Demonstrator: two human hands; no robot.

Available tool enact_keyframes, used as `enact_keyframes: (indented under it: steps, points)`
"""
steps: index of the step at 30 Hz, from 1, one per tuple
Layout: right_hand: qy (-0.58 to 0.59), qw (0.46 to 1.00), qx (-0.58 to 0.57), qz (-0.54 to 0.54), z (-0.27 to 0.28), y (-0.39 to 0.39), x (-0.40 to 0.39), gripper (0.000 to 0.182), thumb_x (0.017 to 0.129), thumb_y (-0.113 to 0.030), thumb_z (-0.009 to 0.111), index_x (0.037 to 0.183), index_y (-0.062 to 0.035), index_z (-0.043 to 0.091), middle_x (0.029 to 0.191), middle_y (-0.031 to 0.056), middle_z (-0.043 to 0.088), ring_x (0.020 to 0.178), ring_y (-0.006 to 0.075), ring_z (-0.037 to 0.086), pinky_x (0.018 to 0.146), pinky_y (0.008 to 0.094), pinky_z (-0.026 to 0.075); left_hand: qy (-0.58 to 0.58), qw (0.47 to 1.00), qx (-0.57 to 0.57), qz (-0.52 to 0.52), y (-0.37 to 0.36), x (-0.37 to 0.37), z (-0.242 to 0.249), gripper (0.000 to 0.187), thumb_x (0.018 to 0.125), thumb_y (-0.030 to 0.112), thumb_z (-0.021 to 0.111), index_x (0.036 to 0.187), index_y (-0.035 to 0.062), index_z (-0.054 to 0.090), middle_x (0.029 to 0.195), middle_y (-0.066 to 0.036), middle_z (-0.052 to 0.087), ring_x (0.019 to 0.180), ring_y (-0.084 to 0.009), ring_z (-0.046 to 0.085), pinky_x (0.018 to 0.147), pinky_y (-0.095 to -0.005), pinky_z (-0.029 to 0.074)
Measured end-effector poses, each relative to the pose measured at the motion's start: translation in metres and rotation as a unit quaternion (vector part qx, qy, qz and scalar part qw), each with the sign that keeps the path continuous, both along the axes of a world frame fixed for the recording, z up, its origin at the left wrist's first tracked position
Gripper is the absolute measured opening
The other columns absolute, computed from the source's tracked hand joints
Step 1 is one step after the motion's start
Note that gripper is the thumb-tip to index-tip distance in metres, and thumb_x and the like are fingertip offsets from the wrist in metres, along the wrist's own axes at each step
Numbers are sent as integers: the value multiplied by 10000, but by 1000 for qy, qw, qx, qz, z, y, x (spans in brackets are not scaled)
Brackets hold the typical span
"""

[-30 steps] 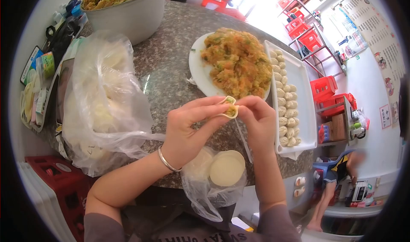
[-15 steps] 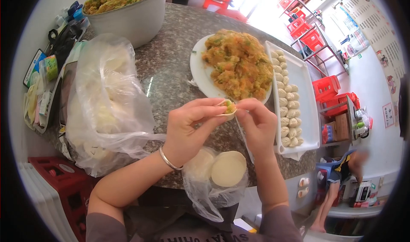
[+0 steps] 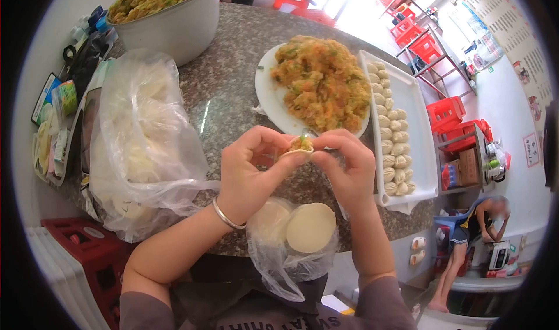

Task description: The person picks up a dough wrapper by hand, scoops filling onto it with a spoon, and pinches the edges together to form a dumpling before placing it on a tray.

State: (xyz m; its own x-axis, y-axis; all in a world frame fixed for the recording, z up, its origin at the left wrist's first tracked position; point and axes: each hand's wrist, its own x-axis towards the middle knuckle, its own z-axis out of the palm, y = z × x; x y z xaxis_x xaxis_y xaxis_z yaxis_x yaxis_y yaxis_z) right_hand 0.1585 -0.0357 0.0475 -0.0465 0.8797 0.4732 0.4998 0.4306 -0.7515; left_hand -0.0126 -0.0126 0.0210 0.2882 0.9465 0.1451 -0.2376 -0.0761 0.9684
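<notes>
A small filled dumpling (image 3: 300,147) is held up between both hands above the speckled table, its filling showing at the top. My left hand (image 3: 253,162), with a bangle at the wrist, has its fingers and thumb around the left side of the wrapper. On the right side, my right hand (image 3: 345,164) pinches the wrapper's edge. Behind the hands sits a white plate (image 3: 269,100) heaped with orange-green filling (image 3: 326,85). Round wrappers (image 3: 311,228) lie in an open plastic bag (image 3: 279,272) below the hands, near the table's front edge.
A white tray (image 3: 420,155) holds rows of pleated dumplings (image 3: 399,149) on the right. A large pot (image 3: 174,36) of filling and a plastic bag of wrappers (image 3: 145,138) are on the left. Another person (image 3: 474,225) bends over a table at the far right.
The dumpling and both hands have shifted slightly left, and the wrapper has turned between the fingers. The other person's head and arms have moved. The view has shifted a little.
</notes>
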Motion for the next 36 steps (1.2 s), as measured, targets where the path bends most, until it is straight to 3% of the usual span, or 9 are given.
enact_keyframes:
  steps: [2,4,9,14,21,22,28,33,36]
  points:
    - [15,1000,-11,-10,-3,-1,0,76,790,-32,675,842,8,637,838,100,646,782,177,618,694,281,476,-1,1000,-4,-5,-1,1,-1,154,813,41,697,938,-6,621,1057,-143,649,894,-135,646,761,-249,538]
    - [29,999,-21,-23,-4,-2,2,79,793,-36,674,842,10,634,843,99,647,780,173,615,697,280,474,-98,995,-8,0,-2,8,-5,157,808,17,691,951,-19,636,1087,-147,627,924,-143,638,790,-254,537]
    - [126,981,-143,25,0,1,14,77,813,-48,659,832,13,616,803,86,628,756,170,596,702,277,461,-110,993,20,-38,-1,5,-12,148,810,-15,672,956,-29,661,1102,-148,609,958,-163,629,830,-269,539]
    - [60,996,-66,17,2,0,9,71,802,-36,665,817,12,615,795,84,623,748,177,597,698,280,463,-117,991,26,-52,-3,4,-9,145,803,-84,647,941,-41,656,1105,-151,616,992,-180,619,866,-286,529]
    - [-24,999,-21,5,2,0,3,51,797,-14,657,831,13,629,812,96,634,757,187,620,682,288,478,5,1000,-27,-2,-2,0,3,138,799,4,694,904,-9,605,1025,-127,654,912,-142,641,799,-263,538]
    - [-24,999,-22,7,1,0,2,51,797,-14,657,831,13,629,812,96,634,757,187,620,682,288,478,9,999,-34,-2,-2,0,2,142,799,54,714,880,2,610,1026,-111,656,889,-119,640,776,-256,539]
    - [37,998,-38,-16,-2,-1,6,39,810,-7,645,830,16,620,814,93,629,736,173,598,678,270,463,-102,995,4,-14,0,6,-11,135,799,31,703,917,-9,653,1010,-116,654,895,-132,640,791,-262,539]
    - [125,980,-149,29,1,-2,12,53,818,-11,637,845,22,606,843,68,610,799,138,560,730,246,436,-96,995,21,-23,-1,5,-13,114,797,17,696,903,-19,675,1018,-126,650,906,-143,639,799,-268,541]
    - [116,983,-133,51,1,2,13,66,812,-9,642,852,25,602,862,66,605,817,135,555,739,243,430,-85,995,19,-42,-2,3,-10,119,791,-40,677,909,-30,665,1049,-143,638,938,-163,634,826,-277,541]
